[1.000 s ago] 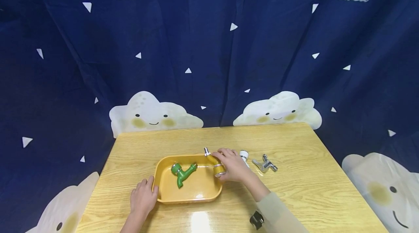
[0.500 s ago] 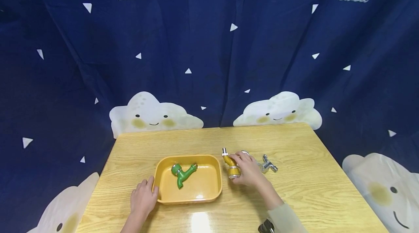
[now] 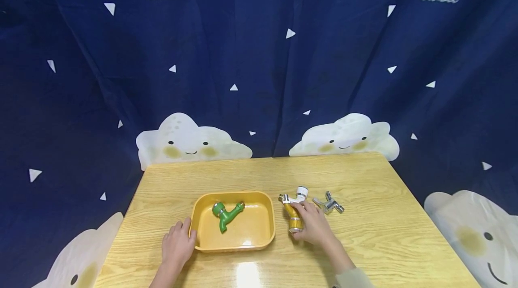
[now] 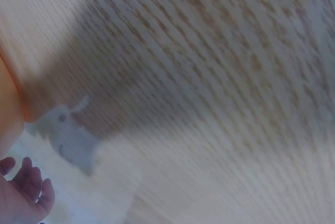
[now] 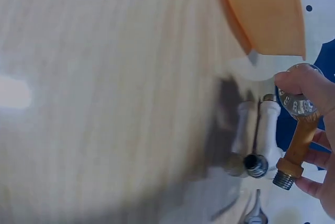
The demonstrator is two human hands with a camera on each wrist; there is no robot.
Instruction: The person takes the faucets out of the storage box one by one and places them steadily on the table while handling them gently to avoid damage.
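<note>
My right hand [image 3: 314,222] grips a yellow faucet [image 3: 290,210] just right of the tray. Up close in the right wrist view, my thumb lies on the round silver knob end of the yellow faucet [image 5: 299,143]; its threaded end points down. Behind it sits a white faucet [image 3: 300,195], partly hidden in the head view. My left hand [image 3: 177,242] rests against the left rim of a yellow tray [image 3: 233,249], its fingers relaxed in the left wrist view. A green faucet [image 3: 228,215] lies inside the tray.
To the right of the white faucet, a silver faucet [image 3: 329,202] lies on the wooden table [image 3: 384,229]. A dark blue curtain [image 3: 259,54] with clouds and white triangles hangs behind the table's far edge.
From over the tray's right rim, my right hand has carried the yellow faucet rightward, then lower and closer to me. The white faucet shows more now. My left hand has stayed put.
</note>
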